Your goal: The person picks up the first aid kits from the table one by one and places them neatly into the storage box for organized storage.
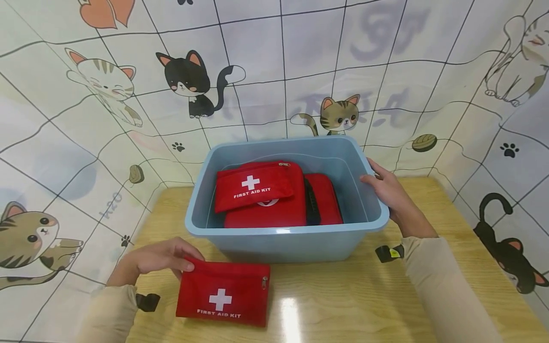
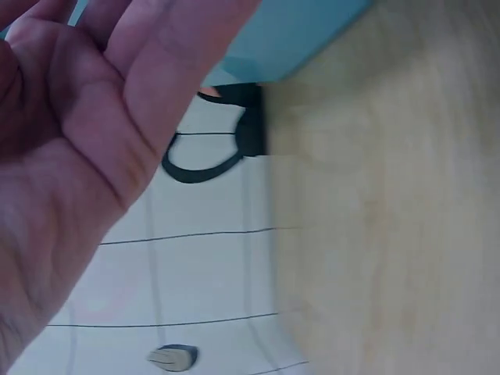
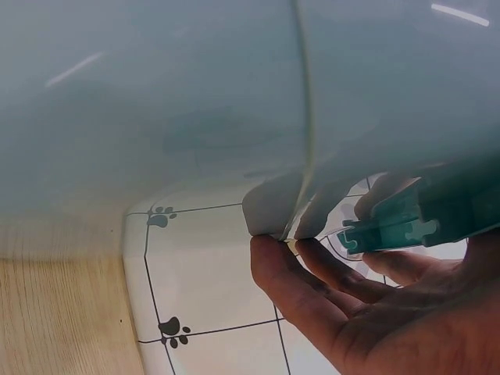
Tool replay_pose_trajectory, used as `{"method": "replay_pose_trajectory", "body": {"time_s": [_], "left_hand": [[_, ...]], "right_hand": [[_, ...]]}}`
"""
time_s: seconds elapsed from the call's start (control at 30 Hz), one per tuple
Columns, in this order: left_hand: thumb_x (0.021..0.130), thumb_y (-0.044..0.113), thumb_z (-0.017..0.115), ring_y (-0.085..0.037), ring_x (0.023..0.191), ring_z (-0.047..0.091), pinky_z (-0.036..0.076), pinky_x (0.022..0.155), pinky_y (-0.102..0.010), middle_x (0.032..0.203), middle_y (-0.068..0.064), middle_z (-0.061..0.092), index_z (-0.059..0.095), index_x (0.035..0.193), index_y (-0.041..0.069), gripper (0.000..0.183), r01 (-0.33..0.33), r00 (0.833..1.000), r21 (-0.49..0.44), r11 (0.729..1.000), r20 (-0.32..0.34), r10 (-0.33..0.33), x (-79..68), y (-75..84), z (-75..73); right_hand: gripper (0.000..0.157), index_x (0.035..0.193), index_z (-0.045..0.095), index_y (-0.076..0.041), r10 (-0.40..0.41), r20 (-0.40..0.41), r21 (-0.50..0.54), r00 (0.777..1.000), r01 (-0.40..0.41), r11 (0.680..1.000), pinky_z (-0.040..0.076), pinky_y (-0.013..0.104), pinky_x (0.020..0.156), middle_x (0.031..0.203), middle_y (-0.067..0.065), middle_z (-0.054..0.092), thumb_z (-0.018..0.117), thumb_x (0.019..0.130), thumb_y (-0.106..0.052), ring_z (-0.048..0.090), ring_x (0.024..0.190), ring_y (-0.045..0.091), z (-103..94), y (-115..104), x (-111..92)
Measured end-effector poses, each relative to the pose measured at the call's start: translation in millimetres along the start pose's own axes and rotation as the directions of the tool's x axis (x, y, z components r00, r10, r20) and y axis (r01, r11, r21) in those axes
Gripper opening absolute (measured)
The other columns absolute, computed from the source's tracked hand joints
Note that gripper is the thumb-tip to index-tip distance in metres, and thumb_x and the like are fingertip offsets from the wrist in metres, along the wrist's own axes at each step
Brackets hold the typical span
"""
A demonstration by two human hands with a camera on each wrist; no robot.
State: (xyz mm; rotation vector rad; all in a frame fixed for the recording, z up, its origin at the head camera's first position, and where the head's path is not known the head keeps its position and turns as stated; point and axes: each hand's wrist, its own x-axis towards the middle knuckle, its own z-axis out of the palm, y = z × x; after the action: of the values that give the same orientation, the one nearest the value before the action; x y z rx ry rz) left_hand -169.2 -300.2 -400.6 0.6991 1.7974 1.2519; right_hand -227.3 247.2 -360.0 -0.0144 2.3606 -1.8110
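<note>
In the head view my left hand (image 1: 165, 257) pinches the upper left corner of a flat red zip pouch (image 1: 244, 286) marked FIRST AID KIT with a white cross. The pouch is tilted, in front of a light blue plastic bin (image 1: 283, 245). The left wrist view shows my palm, with the fingertips out of frame. My right hand (image 1: 388, 190) grips the bin's right rim, thumb inside; its fingers (image 3: 293, 285) curl beneath the rim outside. Within the bin, a second red pouch (image 1: 274, 183) lies on a larger red case (image 1: 266, 219), beside another red case (image 1: 328, 200).
A pale wooden table (image 1: 343, 295) carries the bin. Close behind and on both sides rises a wall covering (image 1: 266, 62) with cat drawings and grid lines. Bare bin floor and wall show at the right inside.
</note>
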Motion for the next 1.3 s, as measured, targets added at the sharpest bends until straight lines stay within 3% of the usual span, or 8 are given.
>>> {"method": "replay_pose_trajectory", "body": {"time_s": [0.2, 0.43, 0.63, 0.8, 1.1, 1.3], "left_hand": [[0.098, -0.005, 0.050, -0.037, 0.090, 0.071, 0.059, 0.073, -0.053, 0.108, -0.023, 0.071, 0.066, 0.123, -0.003, 0.030, -0.099, 0.995, 0.002, 0.995, -0.005, 0.099, -18.5, 23.5, -3.5], [0.097, -0.012, 0.045, -0.040, 0.094, 0.070, 0.059, 0.076, -0.052, 0.113, -0.022, 0.069, 0.063, 0.125, -0.005, 0.035, -0.161, 0.987, -0.009, 0.987, -0.004, 0.161, -35.6, 49.5, -13.4], [0.095, -0.014, 0.046, -0.036, 0.090, 0.071, 0.061, 0.072, -0.047, 0.110, -0.017, 0.071, 0.064, 0.125, -0.002, 0.037, -0.205, 0.975, 0.095, 0.974, -0.066, 0.211, -41.2, 72.0, -17.9], [0.095, -0.014, 0.046, -0.033, 0.087, 0.072, 0.061, 0.071, -0.044, 0.108, -0.014, 0.073, 0.066, 0.124, 0.001, 0.038, -0.220, 0.963, 0.180, 0.959, -0.116, 0.243, -35.6, 90.4, -23.2], [0.098, -0.009, 0.048, -0.035, 0.087, 0.072, 0.061, 0.072, -0.045, 0.109, -0.015, 0.072, 0.064, 0.128, 0.002, 0.036, -0.227, 0.946, 0.266, 0.937, -0.166, 0.277, -11.5, 123.3, -36.5], [0.100, 0.001, 0.053, -0.035, 0.093, 0.071, 0.061, 0.074, -0.046, 0.113, -0.012, 0.071, 0.062, 0.133, 0.006, 0.035, -0.159, 0.920, 0.288, 0.944, -0.305, 0.248, 5.9, 143.4, -44.1]], "right_hand": [[0.067, 0.161, 0.006, -0.027, 0.004, 0.005, 0.004, 1.000, -0.004, 1.000, 0.030, 0.073, 0.104, 0.164, 0.018, 0.016, 0.042, 0.105, -0.026, 0.027, 0.140, 0.052, 0.2, 0, 1], [0.067, 0.161, 0.005, -0.027, 0.010, 0.006, 0.009, 1.000, -0.010, 1.000, 0.029, 0.073, 0.105, 0.164, 0.018, 0.014, 0.042, 0.105, -0.026, 0.026, 0.141, 0.052, -0.4, 0, 1], [0.067, 0.161, 0.005, -0.028, 0.008, 0.009, 0.013, 1.000, -0.008, 1.000, 0.030, 0.073, 0.104, 0.164, 0.019, 0.014, 0.042, 0.105, -0.026, 0.026, 0.141, 0.053, -0.1, 0, 1], [0.068, 0.160, 0.004, -0.028, 0.009, 0.009, 0.025, 1.000, -0.009, 1.000, 0.029, 0.073, 0.104, 0.164, 0.018, 0.014, 0.043, 0.105, -0.024, 0.026, 0.141, 0.053, -0.3, 1, 0], [0.068, 0.160, 0.005, -0.027, 0.013, 0.002, 0.020, 1.000, -0.013, 1.000, 0.029, 0.072, 0.105, 0.164, 0.019, 0.014, 0.043, 0.105, -0.025, 0.026, 0.141, 0.053, -1.2, 2, 0], [0.067, 0.160, 0.005, -0.029, -0.006, 0.003, 0.026, 1.000, 0.006, 1.000, 0.030, 0.073, 0.104, 0.164, 0.019, 0.015, 0.043, 0.105, -0.024, 0.027, 0.140, 0.053, -0.8, 2, 0]]}}
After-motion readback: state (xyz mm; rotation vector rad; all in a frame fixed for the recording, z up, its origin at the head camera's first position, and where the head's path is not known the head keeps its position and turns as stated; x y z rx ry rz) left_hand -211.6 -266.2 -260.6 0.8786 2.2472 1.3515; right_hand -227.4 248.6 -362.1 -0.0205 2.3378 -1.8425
